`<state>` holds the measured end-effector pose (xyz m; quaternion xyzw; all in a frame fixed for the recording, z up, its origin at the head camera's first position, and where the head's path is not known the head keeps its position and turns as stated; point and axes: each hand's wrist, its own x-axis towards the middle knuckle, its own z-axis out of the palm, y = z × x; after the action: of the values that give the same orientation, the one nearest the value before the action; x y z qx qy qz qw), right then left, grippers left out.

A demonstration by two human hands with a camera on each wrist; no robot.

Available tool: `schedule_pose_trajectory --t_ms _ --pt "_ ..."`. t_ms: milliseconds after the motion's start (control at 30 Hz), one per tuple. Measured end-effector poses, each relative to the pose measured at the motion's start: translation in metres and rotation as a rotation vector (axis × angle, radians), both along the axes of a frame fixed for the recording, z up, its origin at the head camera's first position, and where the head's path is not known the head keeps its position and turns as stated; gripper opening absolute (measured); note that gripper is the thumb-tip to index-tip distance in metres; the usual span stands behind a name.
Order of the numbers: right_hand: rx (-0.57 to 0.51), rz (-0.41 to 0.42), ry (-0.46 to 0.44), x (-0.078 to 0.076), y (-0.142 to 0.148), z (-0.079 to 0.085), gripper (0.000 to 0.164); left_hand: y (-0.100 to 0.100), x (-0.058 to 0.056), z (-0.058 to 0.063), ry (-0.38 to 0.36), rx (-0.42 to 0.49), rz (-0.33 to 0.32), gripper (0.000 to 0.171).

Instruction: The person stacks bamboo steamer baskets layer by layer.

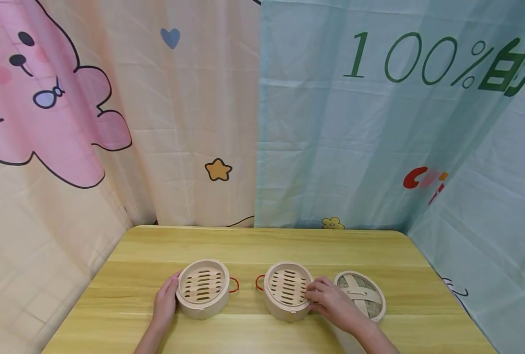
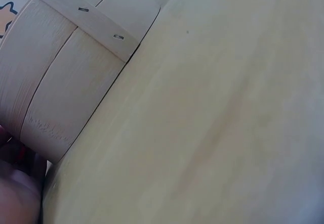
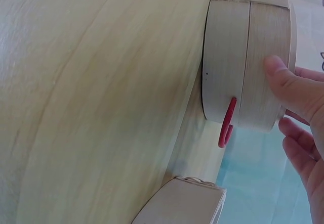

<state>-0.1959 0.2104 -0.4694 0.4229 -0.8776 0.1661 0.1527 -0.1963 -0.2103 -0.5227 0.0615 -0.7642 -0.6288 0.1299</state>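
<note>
Two small round bamboo steamers with slatted bases stand side by side in the head view. My left hand [image 1: 165, 301] rests along the outer left side of the left steamer [image 1: 204, 310], its fingers extended toward the rim. In the left wrist view, the fingers [image 2: 17, 193] lie low against the steamer's wall, with a bit of red showing between them. My right hand [image 1: 333, 303] pinches the right rim of the right steamer [image 1: 284, 313]. The right wrist view shows the thumb [image 3: 283, 80] on its outer wall and the other fingers on the rim side.
A woven bamboo lid [image 1: 363, 295] lies on the wooden table [image 1: 245, 339] to the right, partly behind my right hand. Red handles [image 1: 234, 285] stick out between the steamers. Printed curtains [image 1: 200, 113] hang behind the table and at both sides.
</note>
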Motion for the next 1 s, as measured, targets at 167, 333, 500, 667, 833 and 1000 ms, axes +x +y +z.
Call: schedule_pose_trajectory --t_ms 167,333,500,667,833,1000 --pt "-0.004 0.024 0.045 -0.001 0.001 -0.001 0.021 0.001 0.001 0.001 0.020 -0.001 -0.008 0.051" --pt "-0.021 0.057 0.092 -0.002 0.002 -0.004 0.023 0.001 0.001 0.000 0.030 0.003 -0.013 0.050" --pt "-0.028 0.094 0.162 -0.004 0.001 -0.006 0.025 0.001 0.001 -0.001 0.027 0.004 -0.011 0.051" --pt "-0.036 0.078 0.171 -0.003 -0.002 -0.005 0.024 0.001 0.002 -0.001 0.013 0.008 0.003 0.051" --pt "-0.059 0.054 0.180 -0.003 -0.008 -0.001 0.023 0.001 0.003 -0.001 0.026 -0.004 0.009 0.050" --pt "-0.112 0.065 0.205 -0.006 -0.014 0.007 0.023 0.002 0.003 0.000 0.036 -0.003 0.007 0.048"
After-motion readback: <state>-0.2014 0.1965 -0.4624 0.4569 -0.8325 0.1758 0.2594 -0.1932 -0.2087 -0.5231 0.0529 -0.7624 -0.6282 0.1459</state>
